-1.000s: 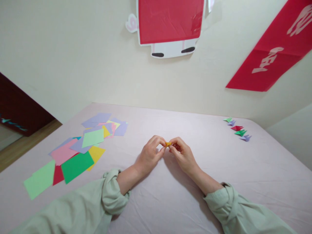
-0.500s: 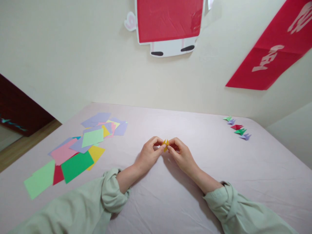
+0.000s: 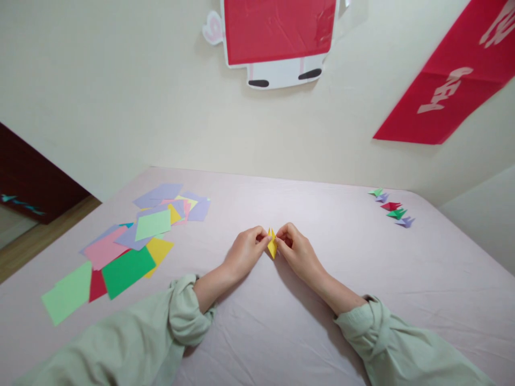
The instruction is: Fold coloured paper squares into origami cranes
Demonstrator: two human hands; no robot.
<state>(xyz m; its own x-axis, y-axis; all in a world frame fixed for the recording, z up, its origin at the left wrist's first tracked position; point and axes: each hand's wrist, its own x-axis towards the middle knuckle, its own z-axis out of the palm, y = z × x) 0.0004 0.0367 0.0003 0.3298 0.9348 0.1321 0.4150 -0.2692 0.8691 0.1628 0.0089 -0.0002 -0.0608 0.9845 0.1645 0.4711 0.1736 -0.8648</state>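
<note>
A small folded piece of yellow origami paper [image 3: 272, 247] is held up between both hands near the middle of the table. Two thin points rise at its top, and a wider point faces down toward me. My left hand [image 3: 246, 251] pinches its left side between thumb and fingers. On the opposite side, my right hand [image 3: 298, 252] grips the paper with thumb and forefinger, the other fingers curled. Part of the paper's edges is hidden behind the fingertips.
Loose coloured paper sheets [image 3: 129, 272] lie spread over the table's left side. Several small folded paper figures [image 3: 396, 214], green, purple and red, stand in a row at the far right. The pale cloth-covered table [image 3: 257, 198] meets a wall with red hangings [image 3: 281, 32].
The yellow paper has tipped so that its broad face and lower point show more. Both hands have shifted only slightly, still pinching it.
</note>
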